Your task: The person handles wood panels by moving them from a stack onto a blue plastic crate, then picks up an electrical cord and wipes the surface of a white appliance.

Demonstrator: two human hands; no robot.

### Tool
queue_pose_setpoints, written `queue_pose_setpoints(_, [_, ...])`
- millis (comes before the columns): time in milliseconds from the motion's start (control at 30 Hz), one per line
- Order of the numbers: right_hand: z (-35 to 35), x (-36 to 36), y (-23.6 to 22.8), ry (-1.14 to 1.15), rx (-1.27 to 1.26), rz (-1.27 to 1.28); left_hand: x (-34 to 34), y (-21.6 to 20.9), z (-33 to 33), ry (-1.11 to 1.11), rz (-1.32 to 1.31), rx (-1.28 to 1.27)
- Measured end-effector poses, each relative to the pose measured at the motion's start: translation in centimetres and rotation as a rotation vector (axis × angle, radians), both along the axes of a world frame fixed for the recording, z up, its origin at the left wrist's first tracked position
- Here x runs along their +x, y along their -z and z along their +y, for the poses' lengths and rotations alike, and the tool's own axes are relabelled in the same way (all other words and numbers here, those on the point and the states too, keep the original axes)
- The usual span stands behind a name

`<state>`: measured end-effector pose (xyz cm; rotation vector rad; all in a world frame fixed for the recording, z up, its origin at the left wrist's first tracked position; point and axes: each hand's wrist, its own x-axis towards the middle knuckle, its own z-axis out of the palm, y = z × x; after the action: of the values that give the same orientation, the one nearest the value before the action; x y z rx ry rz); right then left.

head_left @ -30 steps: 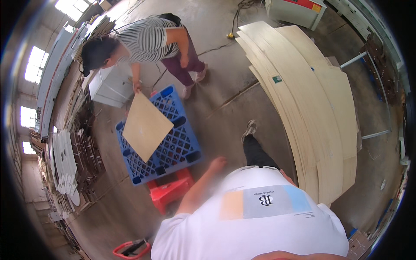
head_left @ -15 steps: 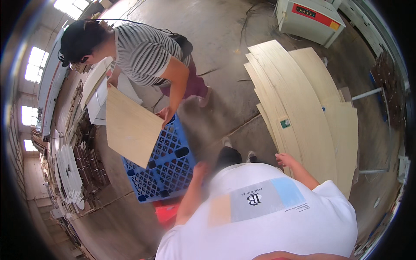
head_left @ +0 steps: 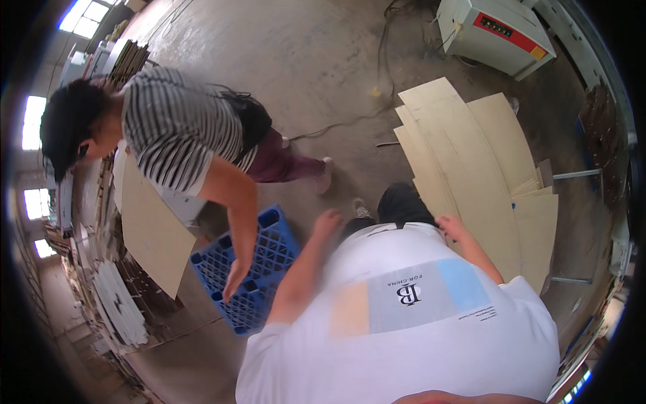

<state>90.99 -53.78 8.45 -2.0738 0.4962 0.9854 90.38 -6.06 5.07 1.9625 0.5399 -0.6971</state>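
Observation:
My left hand (head_left: 328, 222) hangs beside my left hip, at the right side of the blue plastic pallet (head_left: 281, 232) and apart from it. Blur hides how its fingers lie, and I see no object in it. At my right hip is my right hand (head_left: 452, 227), fingers loosely bent and a little apart, with nothing in it. It is beside a fanned stack of pale wooden boards (head_left: 464, 151) on my right. Across the pallet, a co-worker in a striped shirt (head_left: 178, 121) has a pale board (head_left: 151, 229) on the far left; one co-worker's hand (head_left: 235, 279) hangs over the pallet.
A white machine with a red panel (head_left: 498, 34) stands at the far right. A dark cable (head_left: 343, 124) crosses the concrete floor. White strips (head_left: 121, 306) and more stacked panels line the left side. A metal bar (head_left: 577, 174) juts out beyond the boards.
The co-worker has moved left with the board, off the pallet, and one of their hands has come away from it. My view has shifted, and my feet and both hands have moved.

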Motion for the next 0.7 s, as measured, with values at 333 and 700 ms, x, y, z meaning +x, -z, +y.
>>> queue_pose_setpoints(333, [7.0,16.1,9.0,0.299,0.166,-0.016,25.6,2.4,0.6,0.014,0.163,-0.259])
queue_pose_setpoints(700, [11.6,45.9,12.6,0.417,0.331,0.003,56.5,8.0,-1.1,0.378,0.219,-0.070])
